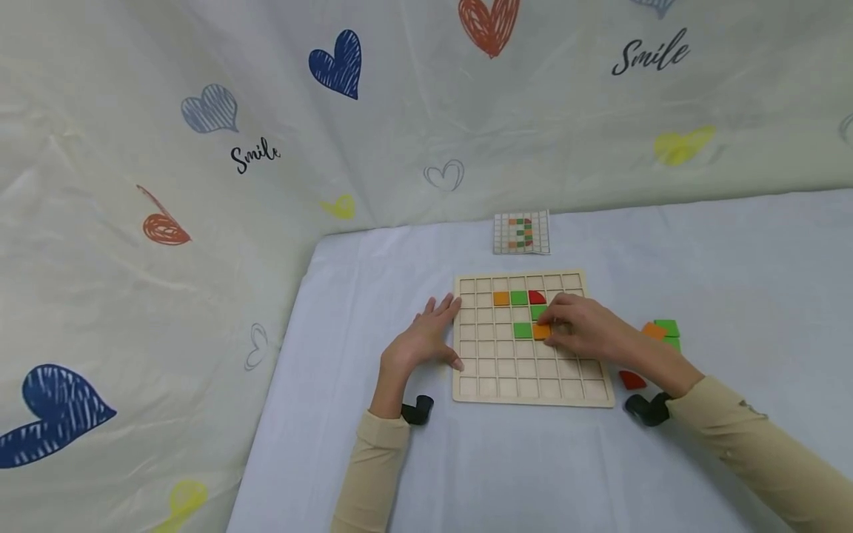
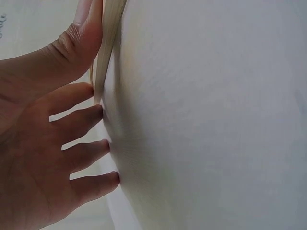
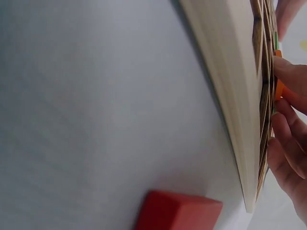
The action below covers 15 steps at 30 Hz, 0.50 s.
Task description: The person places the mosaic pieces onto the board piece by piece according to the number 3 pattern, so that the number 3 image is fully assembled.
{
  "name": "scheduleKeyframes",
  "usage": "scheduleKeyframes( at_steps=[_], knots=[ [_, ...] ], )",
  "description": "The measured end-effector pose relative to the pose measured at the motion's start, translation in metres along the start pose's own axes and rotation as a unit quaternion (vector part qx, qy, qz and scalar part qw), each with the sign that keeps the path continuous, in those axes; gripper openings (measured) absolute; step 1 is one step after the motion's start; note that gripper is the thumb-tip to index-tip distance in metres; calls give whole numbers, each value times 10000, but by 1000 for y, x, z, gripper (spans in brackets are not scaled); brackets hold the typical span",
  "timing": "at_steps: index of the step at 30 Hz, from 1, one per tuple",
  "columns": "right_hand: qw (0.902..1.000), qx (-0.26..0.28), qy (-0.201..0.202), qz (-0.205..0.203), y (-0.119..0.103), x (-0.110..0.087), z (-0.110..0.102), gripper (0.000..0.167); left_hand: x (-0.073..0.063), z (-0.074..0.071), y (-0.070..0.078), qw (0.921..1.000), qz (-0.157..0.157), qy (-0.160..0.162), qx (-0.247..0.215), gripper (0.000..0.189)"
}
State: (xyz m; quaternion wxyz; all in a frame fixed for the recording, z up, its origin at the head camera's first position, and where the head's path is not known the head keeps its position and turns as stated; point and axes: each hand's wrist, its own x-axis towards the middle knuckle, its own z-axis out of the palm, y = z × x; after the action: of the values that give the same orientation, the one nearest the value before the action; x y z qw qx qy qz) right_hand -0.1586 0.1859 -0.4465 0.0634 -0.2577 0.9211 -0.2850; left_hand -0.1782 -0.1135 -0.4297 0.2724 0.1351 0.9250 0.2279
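In the head view, we have the grid board (image 1: 493,370) lying on the white tabletop (image 1: 746,296), with the pattern card (image 1: 522,233) beyond it, near the tabletop's back edge. Our left hand (image 1: 423,340) is spread wide at the board's left edge. Our right hand (image 1: 586,326) pinches the orange tile (image 1: 538,332) between thumb and fingers, right beside a green tile (image 1: 523,331) and on the front-edge side of the upper green tile (image 1: 538,312). We judge this to be a seating step, so we do best to square the tile with both neighbours before pressing, and to check its colour and cell against the card. Loose tiles (image 1: 654,330) lie off the board's right edge, and a red piece (image 1: 631,380) rests near its front right corner.

In the left wrist view, our thumb lies along the board's side and the four other fingers are parted, gripping nothing. Light, steady pressure here should keep the board from sliding.

In the right wrist view, the orange tile stands a little proud of the grid ridges; whether it is fully seated, we cannot tell. We should lower it flat, then let go without dragging it.
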Motion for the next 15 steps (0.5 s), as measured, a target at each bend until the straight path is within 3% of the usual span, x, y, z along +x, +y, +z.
scheduleKeyframes(
  at_steps=[9,15],
  knots=[
    [9999,68,-35,98,1,1,-1,23,-1,-2,3,10000,20,-20,17,119],
    [9998,27,146,-114,2,-2,-1,21,-1,-1,2,10000,-8,-15,76,119]
  ],
)
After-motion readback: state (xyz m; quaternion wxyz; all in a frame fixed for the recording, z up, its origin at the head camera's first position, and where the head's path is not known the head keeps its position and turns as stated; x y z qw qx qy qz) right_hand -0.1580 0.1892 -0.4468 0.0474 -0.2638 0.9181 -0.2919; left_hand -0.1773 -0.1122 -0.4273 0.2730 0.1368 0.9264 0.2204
